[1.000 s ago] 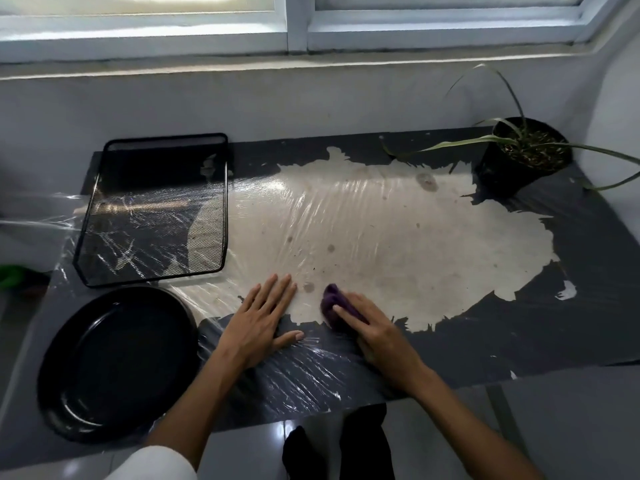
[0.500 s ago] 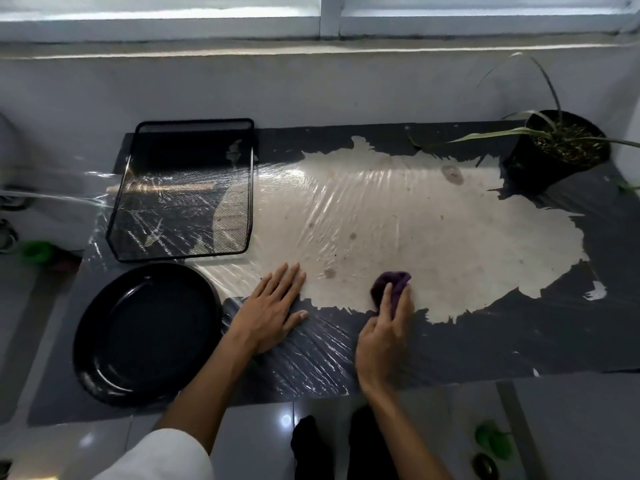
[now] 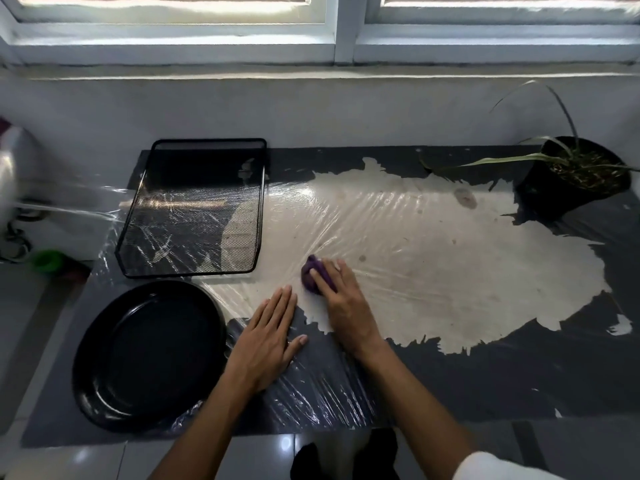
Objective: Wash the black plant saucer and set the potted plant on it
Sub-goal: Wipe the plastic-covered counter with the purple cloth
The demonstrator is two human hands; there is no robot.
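Scrubbing with a purple cloth [image 3: 313, 274] bunched in the right hand [image 3: 341, 299], left hand [image 3: 268, 336] flat on the desk [image 3: 519, 375], saucer [image 3: 149, 355] at nine o'clock, nearer the left.

Two bare forearms reach in from the bottom edge — no watch, no rings, no gloves visible. The left hand [image 3: 265, 341] shows short, plain nails; the right hand [image 3: 341, 299] looks the same. A white sleeve [image 3: 491, 467] caps the right arm near the corner — dark clothing [image 3: 343, 457] shows low between both arms.
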